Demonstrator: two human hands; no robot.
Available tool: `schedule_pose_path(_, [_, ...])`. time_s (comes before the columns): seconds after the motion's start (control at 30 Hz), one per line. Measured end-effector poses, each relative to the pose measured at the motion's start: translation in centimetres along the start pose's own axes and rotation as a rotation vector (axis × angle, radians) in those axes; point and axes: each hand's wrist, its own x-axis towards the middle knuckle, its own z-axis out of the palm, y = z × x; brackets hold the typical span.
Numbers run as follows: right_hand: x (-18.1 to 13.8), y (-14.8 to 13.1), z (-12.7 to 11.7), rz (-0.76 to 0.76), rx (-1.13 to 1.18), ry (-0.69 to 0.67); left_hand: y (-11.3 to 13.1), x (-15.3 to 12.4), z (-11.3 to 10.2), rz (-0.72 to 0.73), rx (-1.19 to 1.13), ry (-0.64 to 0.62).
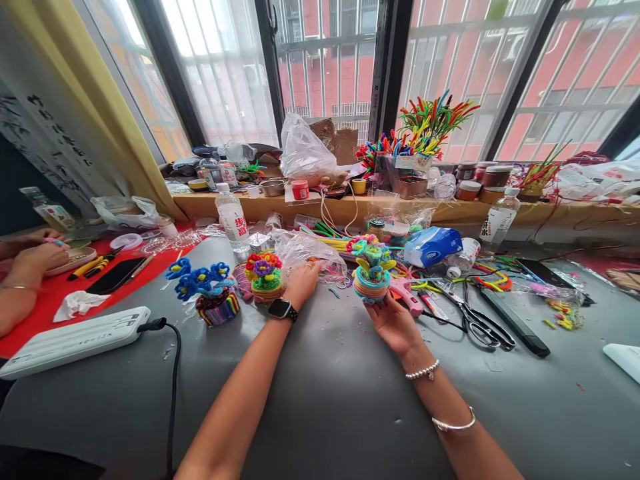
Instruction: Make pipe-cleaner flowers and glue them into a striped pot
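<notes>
Head view of a craft session. The grey worktop (pixel 320 413) carries all the items, and behind it runs a window ledge (pixel 280 203) crowded with jars and bundled fuzzy wire stems.

A white power strip (pixel 75 340) lies well to the left of the left fingers. Another person's hands (pixel 30 257) work farther left, over a red mat (pixel 45 300).

A clear plastic bag (pixel 305 250) lies directly under and beyond the left fingers. The left hand (pixel 303 283) rests on it with fingers curled; whether they pinch the film cannot be told.

The right hand (pixel 395 323) is palm up, its fingers (pixel 373 308) cupped around the base of the pastel flower pot (pixel 371 270), lifting it just off the worktop.

The red-and-yellow flower pot (pixel 263 275) stands just left of the left fingers, and the blue flower pot (pixel 210 293) stands beyond it. Scissors (pixel 480 320) and a pink glue gun (pixel 407 297) lie just right of the right fingers.

Step in hand, as judged: inspection of the finished pastel piece while the other hand attends to the bag.

The pot's long axis runs vertically, with the coiled base down and the blooms pointing up, tipped slightly towards the window.

Further handling calls for support from below and light pressure, since wire stems of this kind probably bend readily.
</notes>
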Motion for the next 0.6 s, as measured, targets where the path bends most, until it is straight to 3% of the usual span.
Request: schedule_pose_path(0.6, [-0.8,1.2,1.1,0.079,0.017,0.019,-3.6,8.6,2.7,-0.238,0.031,-0.020])
